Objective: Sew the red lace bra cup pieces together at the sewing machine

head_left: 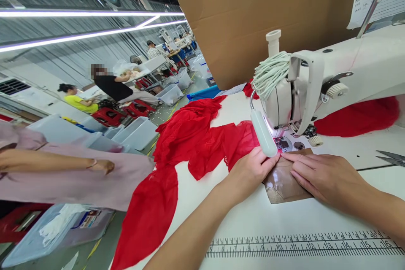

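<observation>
Garment workshop: sewing machine (370, 67), red fabric (183, 133), workers (112, 87) at tables (154, 63) (distant, apparently seated).

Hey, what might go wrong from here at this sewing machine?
The left hand and right hand work close to the front of the white sewing machine, so a slip might hurt a finger. The thin, crumpled red fabric could bunch or snag. The open-bladed metal scissors at the right might nick a straying hand.

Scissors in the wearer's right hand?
No, the scissors lie on the table at the picture's right edge, apart from the right hand, whose fingers are on the brown sheet.
</observation>
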Demonstrator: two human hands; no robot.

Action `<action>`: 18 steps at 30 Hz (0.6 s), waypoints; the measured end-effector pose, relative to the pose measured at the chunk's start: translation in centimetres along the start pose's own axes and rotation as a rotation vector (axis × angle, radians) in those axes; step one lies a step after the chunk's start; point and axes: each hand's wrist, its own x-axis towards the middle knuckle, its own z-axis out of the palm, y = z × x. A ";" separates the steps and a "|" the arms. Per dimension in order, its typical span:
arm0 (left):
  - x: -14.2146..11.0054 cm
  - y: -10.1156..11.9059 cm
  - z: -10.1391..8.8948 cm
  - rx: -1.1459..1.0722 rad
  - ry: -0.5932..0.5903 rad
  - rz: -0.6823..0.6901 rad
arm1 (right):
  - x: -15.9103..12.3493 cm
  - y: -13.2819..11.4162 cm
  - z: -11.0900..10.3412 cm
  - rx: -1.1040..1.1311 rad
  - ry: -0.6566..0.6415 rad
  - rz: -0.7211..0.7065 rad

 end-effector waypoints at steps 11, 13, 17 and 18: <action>0.5 0.0 -0.4 -0.082 -0.020 -0.098 | 0.0 0.0 0.3 0.005 -0.026 0.020; 0.6 -0.1 -0.4 -0.143 -0.007 -0.117 | -0.1 -0.1 0.3 0.003 -0.029 0.022; 0.6 -0.4 -0.1 -0.161 -0.003 -0.103 | -0.2 -0.1 0.5 0.005 -0.023 0.037; 0.5 -0.4 0.0 -0.144 -0.008 -0.094 | -0.2 -0.1 0.5 0.008 -0.020 0.038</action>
